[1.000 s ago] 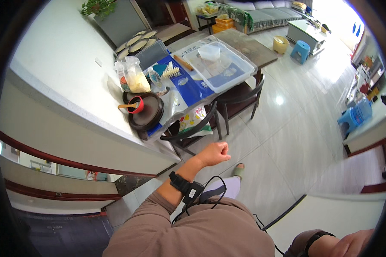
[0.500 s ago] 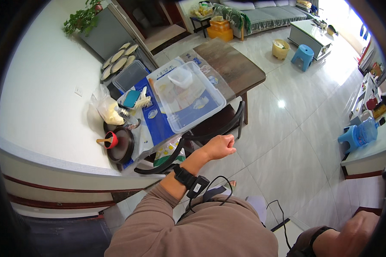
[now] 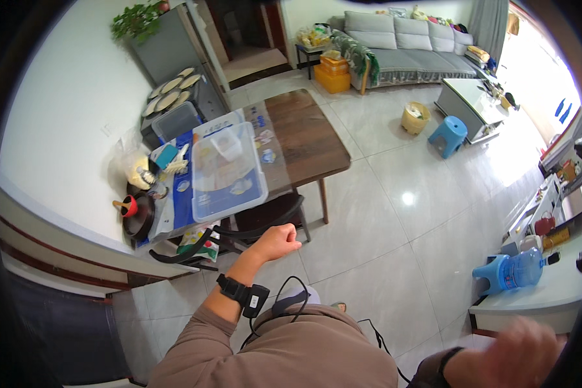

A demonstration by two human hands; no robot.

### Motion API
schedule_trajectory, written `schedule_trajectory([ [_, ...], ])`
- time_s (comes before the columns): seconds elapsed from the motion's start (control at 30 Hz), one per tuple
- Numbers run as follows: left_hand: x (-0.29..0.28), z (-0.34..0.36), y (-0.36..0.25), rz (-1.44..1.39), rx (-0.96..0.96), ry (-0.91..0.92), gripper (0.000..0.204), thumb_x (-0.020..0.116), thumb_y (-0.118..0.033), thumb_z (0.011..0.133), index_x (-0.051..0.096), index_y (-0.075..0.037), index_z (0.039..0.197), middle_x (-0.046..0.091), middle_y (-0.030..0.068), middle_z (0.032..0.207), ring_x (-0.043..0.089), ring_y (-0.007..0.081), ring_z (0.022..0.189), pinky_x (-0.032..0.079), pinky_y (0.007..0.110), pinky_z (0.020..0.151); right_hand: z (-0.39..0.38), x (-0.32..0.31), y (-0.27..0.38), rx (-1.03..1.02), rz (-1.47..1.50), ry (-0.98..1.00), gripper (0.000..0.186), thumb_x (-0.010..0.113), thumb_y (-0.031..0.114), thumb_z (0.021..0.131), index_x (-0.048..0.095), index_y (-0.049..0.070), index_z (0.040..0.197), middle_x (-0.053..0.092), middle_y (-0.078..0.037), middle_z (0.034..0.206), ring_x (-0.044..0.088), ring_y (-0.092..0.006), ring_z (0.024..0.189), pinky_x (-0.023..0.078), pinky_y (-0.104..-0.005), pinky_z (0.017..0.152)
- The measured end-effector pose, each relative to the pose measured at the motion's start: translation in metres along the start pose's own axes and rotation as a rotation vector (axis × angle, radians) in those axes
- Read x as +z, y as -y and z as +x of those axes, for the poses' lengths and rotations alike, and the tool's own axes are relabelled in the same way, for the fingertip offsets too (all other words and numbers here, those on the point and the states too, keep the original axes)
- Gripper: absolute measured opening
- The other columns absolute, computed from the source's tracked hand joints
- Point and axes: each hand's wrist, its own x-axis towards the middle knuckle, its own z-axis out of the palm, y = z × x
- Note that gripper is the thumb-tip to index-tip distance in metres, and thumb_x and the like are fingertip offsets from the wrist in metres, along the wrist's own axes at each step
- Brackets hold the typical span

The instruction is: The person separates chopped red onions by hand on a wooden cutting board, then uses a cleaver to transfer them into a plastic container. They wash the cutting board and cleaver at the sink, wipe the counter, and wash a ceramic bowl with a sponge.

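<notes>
My left hand [image 3: 280, 242] is curled into a loose fist with nothing seen in it, in front of the dark chairs [image 3: 236, 236] beside the dining table [image 3: 310, 139]. On that table lie a clear plastic tub [image 3: 223, 187], a teal item [image 3: 167, 155], a bag of pale food [image 3: 137, 168], round dark boards [image 3: 139, 226] and a red bowl with a wooden handle in it [image 3: 128, 205]. My right hand [image 3: 517, 349] is smeared by motion at the lower right, its fingers unclear.
A sofa [image 3: 410, 61], coffee table [image 3: 459, 110], blue stool [image 3: 449, 136] and yellow bucket [image 3: 414, 119] are ahead. A large water bottle [image 3: 520, 270] lies on a blue stool at right. Plates [image 3: 169, 97] stand behind the table; a doorway [image 3: 239, 35] opens beyond.
My view has turned toward the room, so the table sits farther left and lower and more sofa shows. My left hand stays closed; my right hand has become blurred with motion.
</notes>
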Motion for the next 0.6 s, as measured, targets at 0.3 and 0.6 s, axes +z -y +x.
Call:
schedule_trajectory([
  [0.3, 0.029, 0.062, -0.076, 0.048, -0.026, 0.153, 0.024, 0.07, -0.019, 0.075, 0.051, -0.004, 0.072, 0.052, -0.0001, 0.063, 0.048, 0.0091, 0.061, 0.041, 0.026, 0.056, 0.023, -0.085, 0.001, 0.24, 0.085, 0.119, 0.056, 0.054, 0.064, 0.08, 0.065, 0.013, 0.1, 0.054, -0.002, 0.071, 0.042, -0.0138, 0.057, 0.035, -0.0257, 0.051],
  [0.6, 0.032, 0.111, -0.079, -0.019, 0.077, 0.127, 0.023, 0.07, -0.018, 0.076, 0.051, -0.004, 0.072, 0.053, 0.0004, 0.064, 0.048, 0.0104, 0.062, 0.042, 0.027, 0.057, 0.049, -0.087, -0.008, 0.106, 0.042, 0.183, 0.062, 0.055, 0.067, 0.078, 0.066, 0.01, 0.099, 0.055, -0.003, 0.071, 0.043, -0.0147, 0.057, 0.035, -0.0248, 0.051],
])
